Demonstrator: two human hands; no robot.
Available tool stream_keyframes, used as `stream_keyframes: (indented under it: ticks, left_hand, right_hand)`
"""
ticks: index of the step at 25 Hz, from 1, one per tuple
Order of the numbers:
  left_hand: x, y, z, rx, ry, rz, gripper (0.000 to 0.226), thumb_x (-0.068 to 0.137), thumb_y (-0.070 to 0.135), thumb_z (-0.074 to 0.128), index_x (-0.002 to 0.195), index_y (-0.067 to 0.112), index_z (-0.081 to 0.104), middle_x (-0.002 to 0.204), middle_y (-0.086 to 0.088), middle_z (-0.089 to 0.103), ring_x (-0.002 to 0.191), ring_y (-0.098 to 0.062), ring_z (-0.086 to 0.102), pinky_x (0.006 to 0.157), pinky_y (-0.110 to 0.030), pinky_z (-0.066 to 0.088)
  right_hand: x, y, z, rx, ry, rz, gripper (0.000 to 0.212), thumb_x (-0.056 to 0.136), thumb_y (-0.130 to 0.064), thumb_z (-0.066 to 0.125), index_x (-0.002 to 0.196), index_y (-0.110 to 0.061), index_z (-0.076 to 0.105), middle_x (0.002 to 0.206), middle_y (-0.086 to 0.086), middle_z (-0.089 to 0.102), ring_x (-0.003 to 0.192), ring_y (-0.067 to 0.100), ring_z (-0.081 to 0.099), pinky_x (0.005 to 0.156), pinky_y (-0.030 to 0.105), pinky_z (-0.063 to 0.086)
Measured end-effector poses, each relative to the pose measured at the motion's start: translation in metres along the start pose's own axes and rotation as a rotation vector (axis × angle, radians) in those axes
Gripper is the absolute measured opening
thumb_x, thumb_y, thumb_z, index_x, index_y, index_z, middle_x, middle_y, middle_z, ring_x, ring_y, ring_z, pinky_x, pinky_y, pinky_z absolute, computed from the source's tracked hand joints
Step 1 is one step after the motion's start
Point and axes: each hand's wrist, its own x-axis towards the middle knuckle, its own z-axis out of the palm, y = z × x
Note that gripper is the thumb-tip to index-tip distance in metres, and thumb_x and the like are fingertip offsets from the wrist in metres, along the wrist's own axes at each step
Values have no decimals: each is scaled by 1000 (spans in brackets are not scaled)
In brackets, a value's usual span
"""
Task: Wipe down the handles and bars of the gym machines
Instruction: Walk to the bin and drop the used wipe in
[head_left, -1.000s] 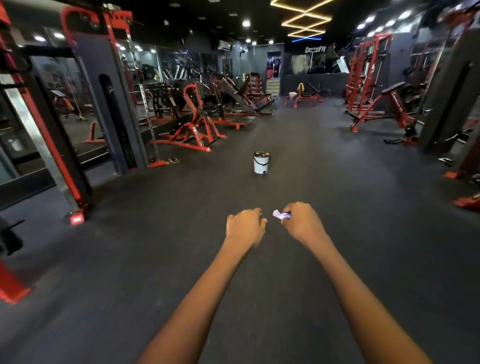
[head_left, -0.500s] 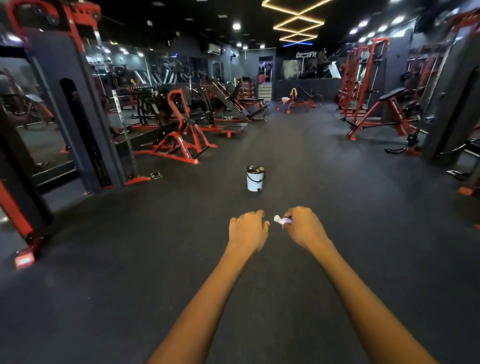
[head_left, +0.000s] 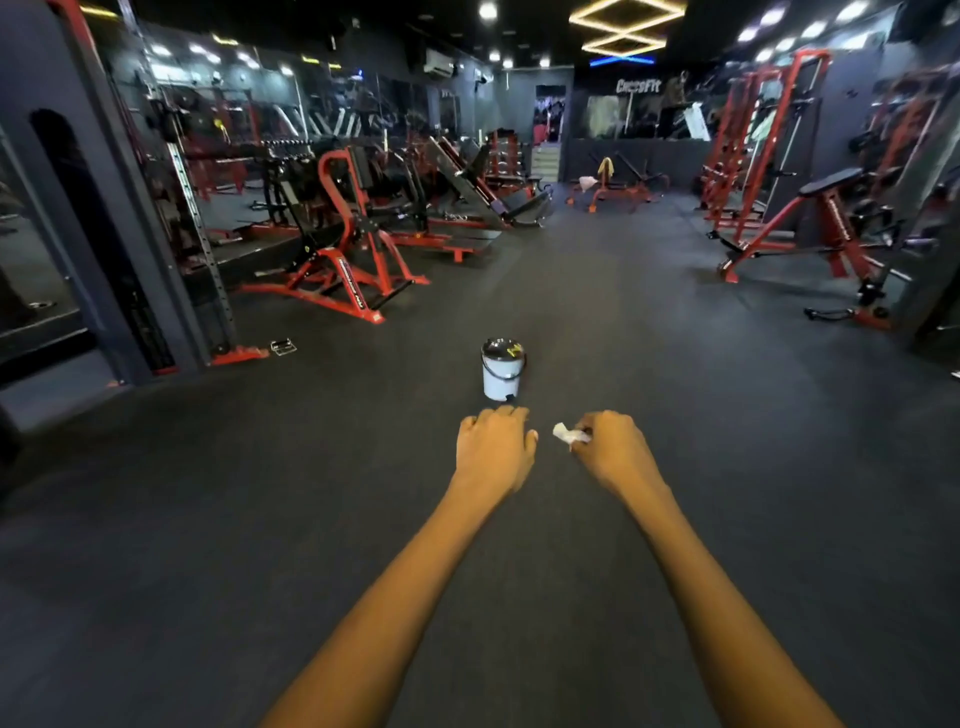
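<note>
Both my arms stretch forward over the dark gym floor. My right hand (head_left: 613, 453) pinches a small crumpled white wipe (head_left: 567, 434) between its fingers. My left hand (head_left: 496, 448) is beside it, fingers curled downward and holding nothing. A small white pedal bin (head_left: 502, 372) with a dark lid stands on the floor just beyond my hands. Red and black gym machines (head_left: 340, 257) line the left side, and a red bench machine (head_left: 810, 228) stands at the right.
A tall dark cable tower (head_left: 98, 208) with a red base rises at the near left, with mirrors behind it. A metal handle attachment (head_left: 283, 346) lies on the floor by its base. Red racks (head_left: 748, 135) stand at the far right. A wide floor aisle (head_left: 597, 291) runs ahead.
The view has moved forward and turned slightly left; the bin is closer and the cable tower has slid toward the left edge. My hands hold the same pose with the wipe.
</note>
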Motion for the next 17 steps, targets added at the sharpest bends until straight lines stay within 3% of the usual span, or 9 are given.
stream_keyframes:
  ticks: [5,17]
  left_hand:
    - [177,3,48,8,-5,-33,36,99,32,43,130,18,54,131,0,57,121,-21,51,99,-36,37]
    - [602,-16,180,-34,-42,-140,39,100,31,41,136,18,50,134,-1,55,120,-23,53,98,-35,38]
  right_hand:
    - [182,31,8,-94,41,-103,21,89,-19,52,102,-19,68,105,8,66,102,29,59,82,34,42]
    - [610,120,68,-178,-48,-200,26,92,-21,50,113,-17,65,112,7,61,102,28,58,82,34,42]
